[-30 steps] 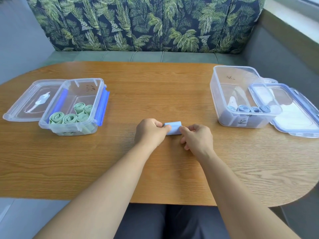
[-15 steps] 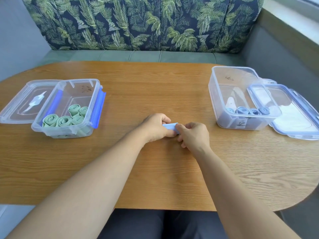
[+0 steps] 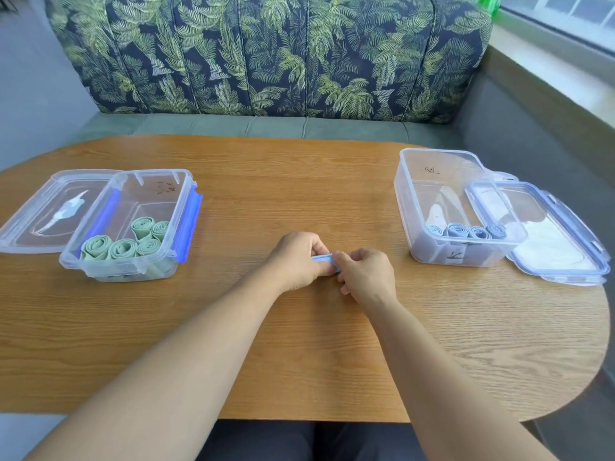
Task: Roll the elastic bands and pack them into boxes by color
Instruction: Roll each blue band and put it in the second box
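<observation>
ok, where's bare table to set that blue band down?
Bare table between the green-roll box and the left hand, between the right hand and the blue-roll box, and the far strip toward the bench. Crowded at both ends, where the left lid and right lid flank the boxes.

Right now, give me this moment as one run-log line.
step: rolling | left hand and right hand: pinch pale blue elastic band | green rolls: left clear plastic box | blue rolls: right clear plastic box
</observation>
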The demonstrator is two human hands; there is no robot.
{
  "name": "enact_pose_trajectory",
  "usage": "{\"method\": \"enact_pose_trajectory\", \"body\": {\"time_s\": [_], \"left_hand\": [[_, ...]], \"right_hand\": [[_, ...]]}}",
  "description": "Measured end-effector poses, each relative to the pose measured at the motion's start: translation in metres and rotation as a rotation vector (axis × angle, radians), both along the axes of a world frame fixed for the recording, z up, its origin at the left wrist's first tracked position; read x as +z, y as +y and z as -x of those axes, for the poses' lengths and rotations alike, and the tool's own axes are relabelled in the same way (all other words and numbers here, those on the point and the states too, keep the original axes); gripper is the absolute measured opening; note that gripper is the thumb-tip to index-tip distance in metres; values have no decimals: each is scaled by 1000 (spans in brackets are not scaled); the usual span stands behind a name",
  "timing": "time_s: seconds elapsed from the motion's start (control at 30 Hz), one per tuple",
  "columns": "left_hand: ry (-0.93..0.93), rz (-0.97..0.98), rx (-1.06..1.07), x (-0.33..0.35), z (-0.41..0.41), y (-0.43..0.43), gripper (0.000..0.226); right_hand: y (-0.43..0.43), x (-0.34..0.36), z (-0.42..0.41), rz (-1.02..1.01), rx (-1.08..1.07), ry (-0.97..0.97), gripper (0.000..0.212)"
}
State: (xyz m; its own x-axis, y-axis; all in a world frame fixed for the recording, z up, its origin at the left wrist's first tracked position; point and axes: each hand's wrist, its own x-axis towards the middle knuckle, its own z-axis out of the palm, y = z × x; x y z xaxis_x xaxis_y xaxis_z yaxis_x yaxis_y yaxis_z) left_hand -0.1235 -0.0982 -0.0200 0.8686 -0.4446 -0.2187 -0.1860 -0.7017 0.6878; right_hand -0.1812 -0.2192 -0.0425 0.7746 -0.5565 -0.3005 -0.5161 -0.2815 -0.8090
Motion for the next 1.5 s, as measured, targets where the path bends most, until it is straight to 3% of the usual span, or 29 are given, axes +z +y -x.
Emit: {"method": "enact_pose_trajectory", "body": {"time_s": [0.13, 0.3, 0.4, 0.53, 0.73, 0.9, 1.03, 1.17, 1.4, 1.5], "left_hand": [[-11, 60, 1, 10, 6, 5, 22], [-32, 177, -69, 36, 13, 7, 7], [-86, 222, -108, 48, 22, 4, 3], [-241, 154, -108, 66, 37, -4, 20], [-506, 105, -49, 97, 58, -20, 14], [-513, 126, -92, 106, 64, -31, 15], [-485, 203, -167, 107, 65, -42, 15], [-438, 281, -213, 105, 68, -54, 23], [-521, 100, -218, 111, 76, -72, 28], [-493, 82, -221, 107, 74, -76, 22]], "right_hand": [[-4, 7, 6, -45, 10, -42, 35], [-18, 43, 25, -335, 99, -259, 21], [-22, 61, 32, -263, 126, -334, 13], [-27, 84, 38, -147, 103, -415, 8], [-35, 109, 46, 45, 96, -475, 3], [-50, 122, 66, 43, 121, -466, 5], [-64, 133, 80, 2, 151, -432, 25], [-76, 139, 90, 63, 177, -450, 16], [-87, 136, 94, 210, 172, -439, 16], [-87, 132, 99, 176, 170, -422, 12]]}}
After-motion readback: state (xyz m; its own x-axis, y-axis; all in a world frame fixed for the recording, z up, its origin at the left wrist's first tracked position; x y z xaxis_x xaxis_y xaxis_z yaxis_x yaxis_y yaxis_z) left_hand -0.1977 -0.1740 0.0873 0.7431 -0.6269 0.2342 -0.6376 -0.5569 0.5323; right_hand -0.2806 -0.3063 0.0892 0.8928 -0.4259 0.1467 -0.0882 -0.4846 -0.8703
